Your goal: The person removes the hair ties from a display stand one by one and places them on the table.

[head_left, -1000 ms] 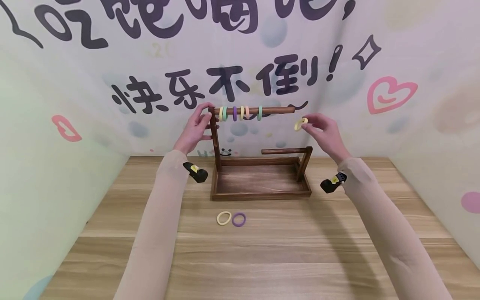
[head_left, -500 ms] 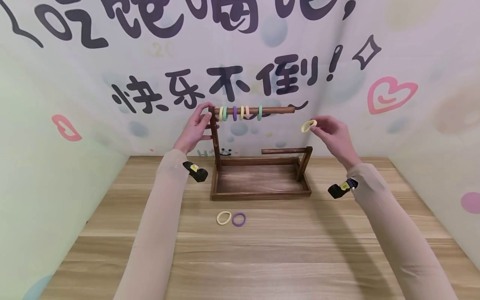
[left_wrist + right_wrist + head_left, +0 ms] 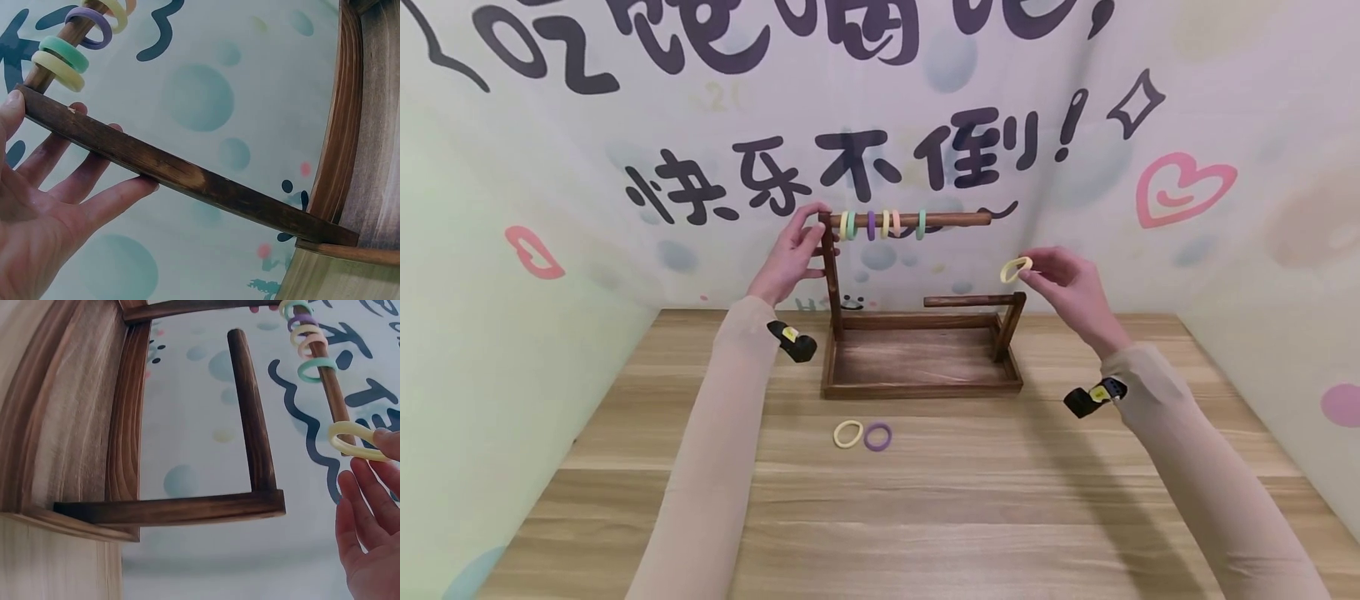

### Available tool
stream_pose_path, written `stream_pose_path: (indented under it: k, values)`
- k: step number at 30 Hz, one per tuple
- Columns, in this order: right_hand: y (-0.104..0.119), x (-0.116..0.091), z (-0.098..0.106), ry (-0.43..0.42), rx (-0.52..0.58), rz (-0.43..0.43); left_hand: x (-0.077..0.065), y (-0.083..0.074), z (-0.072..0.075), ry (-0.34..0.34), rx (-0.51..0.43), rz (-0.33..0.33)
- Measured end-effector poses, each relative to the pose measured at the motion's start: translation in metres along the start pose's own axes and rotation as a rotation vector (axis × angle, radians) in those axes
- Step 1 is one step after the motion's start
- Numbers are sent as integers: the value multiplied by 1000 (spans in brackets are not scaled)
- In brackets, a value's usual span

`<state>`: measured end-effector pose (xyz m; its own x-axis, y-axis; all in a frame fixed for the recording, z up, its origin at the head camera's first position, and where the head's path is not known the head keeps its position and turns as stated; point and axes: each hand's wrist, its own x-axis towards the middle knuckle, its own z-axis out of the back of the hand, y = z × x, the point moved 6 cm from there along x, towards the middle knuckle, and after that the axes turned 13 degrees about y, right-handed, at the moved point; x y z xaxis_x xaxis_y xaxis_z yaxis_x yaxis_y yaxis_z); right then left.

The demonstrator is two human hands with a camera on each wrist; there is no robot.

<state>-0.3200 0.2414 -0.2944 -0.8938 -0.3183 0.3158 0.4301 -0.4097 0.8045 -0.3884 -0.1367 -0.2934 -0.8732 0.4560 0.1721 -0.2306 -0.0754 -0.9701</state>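
My right hand (image 3: 1067, 287) pinches a pale yellow hair tie (image 3: 1016, 269) between thumb and fingertips, just above the short lower bar of a dark wooden rack (image 3: 925, 388). In the right wrist view the same hair tie (image 3: 359, 450) overlaps the end of the long upper bar. My left hand (image 3: 790, 254) holds the rack's tall left post near its top, the thumb at the upper end and the fingers reaching behind the post (image 3: 187, 178). Several hair ties, yellow, mint, purple and peach, hang on the upper bar (image 3: 955, 219), including a mint hair tie (image 3: 921, 224) apart from the others.
On the wood-grain table in front of the rack lie a yellow hair tie (image 3: 847, 434) and a purple hair tie (image 3: 877, 437), side by side. The lower bar (image 3: 970, 301) holds nothing. A printed cloth wall (image 3: 700, 125) stands close behind the rack.
My right hand has moved to the right and then down with the yellow hair tie, away from the upper bar's end. The left hand stays at the post.
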Motion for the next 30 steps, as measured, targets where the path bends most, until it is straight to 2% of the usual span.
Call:
stream_pose_path:
  k: [7, 14, 30]
  values:
    - [6, -11, -7, 35, 14, 16, 2, 2, 0, 0, 16, -3]
    - [9, -18, -15, 77, 36, 43, 3, 4, 2, -5, -16, 1]
    - [-9, -37, -35, 128, 86, 56, 3, 3, 1, 7, -23, -1]
